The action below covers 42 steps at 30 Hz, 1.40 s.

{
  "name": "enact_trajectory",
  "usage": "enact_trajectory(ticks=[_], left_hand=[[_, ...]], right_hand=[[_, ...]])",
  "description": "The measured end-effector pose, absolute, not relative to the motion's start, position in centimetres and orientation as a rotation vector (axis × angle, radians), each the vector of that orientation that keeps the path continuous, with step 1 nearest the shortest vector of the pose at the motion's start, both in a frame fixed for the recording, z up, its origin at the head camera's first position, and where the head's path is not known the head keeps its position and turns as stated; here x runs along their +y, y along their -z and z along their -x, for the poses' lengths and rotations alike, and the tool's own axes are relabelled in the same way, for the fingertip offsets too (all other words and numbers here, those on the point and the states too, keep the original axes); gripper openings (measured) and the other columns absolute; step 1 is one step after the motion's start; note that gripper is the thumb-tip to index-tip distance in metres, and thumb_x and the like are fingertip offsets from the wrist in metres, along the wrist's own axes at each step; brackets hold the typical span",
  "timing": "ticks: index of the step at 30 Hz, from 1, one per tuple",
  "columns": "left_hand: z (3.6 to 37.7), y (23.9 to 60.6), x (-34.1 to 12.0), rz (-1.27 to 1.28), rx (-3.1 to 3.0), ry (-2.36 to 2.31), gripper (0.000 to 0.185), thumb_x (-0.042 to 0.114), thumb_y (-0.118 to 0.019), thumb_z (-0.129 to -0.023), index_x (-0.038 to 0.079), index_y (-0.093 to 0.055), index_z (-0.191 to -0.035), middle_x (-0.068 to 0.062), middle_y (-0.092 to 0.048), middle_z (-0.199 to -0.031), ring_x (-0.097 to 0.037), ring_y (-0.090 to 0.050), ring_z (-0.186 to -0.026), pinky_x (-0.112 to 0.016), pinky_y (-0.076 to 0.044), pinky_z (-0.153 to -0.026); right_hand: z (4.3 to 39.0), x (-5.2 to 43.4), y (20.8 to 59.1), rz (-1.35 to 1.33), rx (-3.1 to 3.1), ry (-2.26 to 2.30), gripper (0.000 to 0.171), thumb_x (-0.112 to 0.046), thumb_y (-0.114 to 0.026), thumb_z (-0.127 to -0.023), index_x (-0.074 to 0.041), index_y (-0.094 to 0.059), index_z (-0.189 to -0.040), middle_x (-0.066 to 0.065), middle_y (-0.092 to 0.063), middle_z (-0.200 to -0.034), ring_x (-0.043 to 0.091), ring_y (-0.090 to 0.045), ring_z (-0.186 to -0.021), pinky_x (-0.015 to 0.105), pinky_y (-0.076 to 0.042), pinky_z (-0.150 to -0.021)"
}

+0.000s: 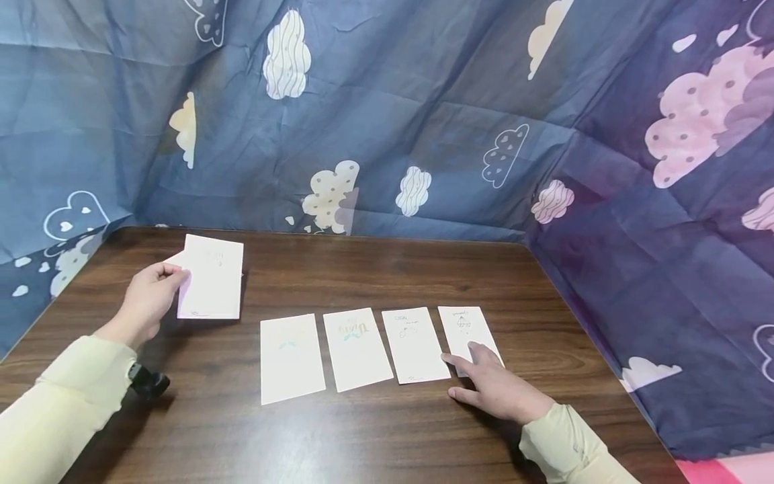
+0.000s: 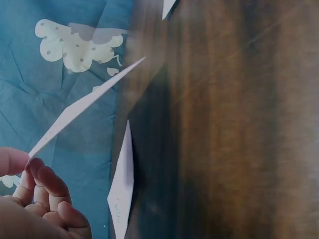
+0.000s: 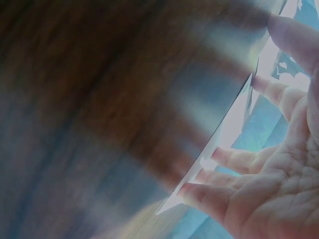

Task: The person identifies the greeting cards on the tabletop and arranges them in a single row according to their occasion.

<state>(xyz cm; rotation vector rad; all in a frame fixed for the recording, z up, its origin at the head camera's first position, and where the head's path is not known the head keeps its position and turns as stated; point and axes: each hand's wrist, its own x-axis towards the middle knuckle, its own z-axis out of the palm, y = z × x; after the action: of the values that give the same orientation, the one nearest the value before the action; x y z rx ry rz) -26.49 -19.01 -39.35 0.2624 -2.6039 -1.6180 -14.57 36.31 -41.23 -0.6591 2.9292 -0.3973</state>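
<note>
My left hand (image 1: 147, 299) pinches a white notebook-sized card (image 1: 211, 286) by its left edge between thumb and fingers. In the left wrist view this card (image 2: 82, 108) is tilted, raised off the wooden table. Below it another white card (image 2: 122, 191) lies there, mostly hidden behind the held one in the head view. Four-in-a-row aside, several white cards lie side by side in front of me. My right hand (image 1: 492, 383) has its fingers spread, fingertips touching the rightmost card (image 1: 464, 323), which bears a small drawing. One finger reaches the edge of the neighbouring card (image 1: 414, 346).
Further left in the row lie a card with faint gold lettering (image 1: 357, 349) and a card with a pale print (image 1: 292, 359). Blue cloud-patterned cloth (image 1: 375, 121) hangs behind the brown wooden table (image 1: 338, 444) and along its right side. A black band (image 1: 148, 382) is on the left wrist.
</note>
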Motion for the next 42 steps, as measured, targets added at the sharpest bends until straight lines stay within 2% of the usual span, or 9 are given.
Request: enact_trajectory(ticks=[7,14,26,35,42], left_hand=[[24.4,40.1,-19.2,-0.183,-2.693,1.631,0.04,0.025,-0.046,-0.109,-0.012,-0.052,-0.124,-0.008,-0.052,-0.106,-0.015,-0.046,-0.091,-0.022,-0.043,-0.074],[22.4,40.7,-19.6,-0.145,-2.777,1.613,0.038,0.023,-0.047,-0.109,-0.013,-0.054,-0.12,-0.006,-0.058,-0.1,-0.014,-0.049,-0.088,-0.026,-0.044,-0.074],[20.1,41.6,-19.5,-0.171,-2.816,1.678,0.036,0.02,-0.049,-0.108,-0.014,-0.056,-0.118,-0.002,-0.059,-0.093,-0.017,-0.051,-0.086,-0.029,-0.046,-0.072],[18.9,41.9,-19.3,-0.094,-2.955,1.49,0.026,0.017,-0.059,-0.103,-0.007,-0.066,-0.095,-0.004,-0.061,-0.082,-0.02,-0.053,-0.079,-0.032,-0.044,-0.067],[18.9,42.0,-19.4,-0.029,-3.048,1.326,0.028,0.021,-0.062,-0.101,-0.001,-0.064,-0.084,-0.005,-0.061,-0.08,-0.02,-0.055,-0.077,-0.035,-0.042,-0.067]], right_hand=[[14.5,36.3,41.4,0.657,2.928,0.409,0.056,-0.032,-0.075,-0.095,-0.009,-0.059,-0.143,0.042,-0.042,-0.139,0.06,-0.039,-0.133,0.07,-0.039,-0.102],[14.7,36.4,41.4,0.685,2.953,0.393,0.054,-0.03,-0.075,-0.095,-0.009,-0.06,-0.142,0.042,-0.043,-0.138,0.06,-0.041,-0.131,0.069,-0.04,-0.102],[14.8,36.4,41.3,0.69,2.939,0.366,0.055,-0.032,-0.076,-0.095,-0.009,-0.06,-0.142,0.041,-0.044,-0.137,0.06,-0.042,-0.131,0.068,-0.041,-0.101],[14.7,36.2,41.4,0.696,2.944,0.378,0.054,-0.032,-0.075,-0.095,-0.008,-0.06,-0.141,0.041,-0.044,-0.136,0.06,-0.042,-0.131,0.068,-0.041,-0.101],[14.9,36.2,41.5,0.659,2.941,0.383,0.055,-0.032,-0.075,-0.095,-0.008,-0.06,-0.142,0.045,-0.042,-0.138,0.061,-0.04,-0.132,0.07,-0.039,-0.102]])
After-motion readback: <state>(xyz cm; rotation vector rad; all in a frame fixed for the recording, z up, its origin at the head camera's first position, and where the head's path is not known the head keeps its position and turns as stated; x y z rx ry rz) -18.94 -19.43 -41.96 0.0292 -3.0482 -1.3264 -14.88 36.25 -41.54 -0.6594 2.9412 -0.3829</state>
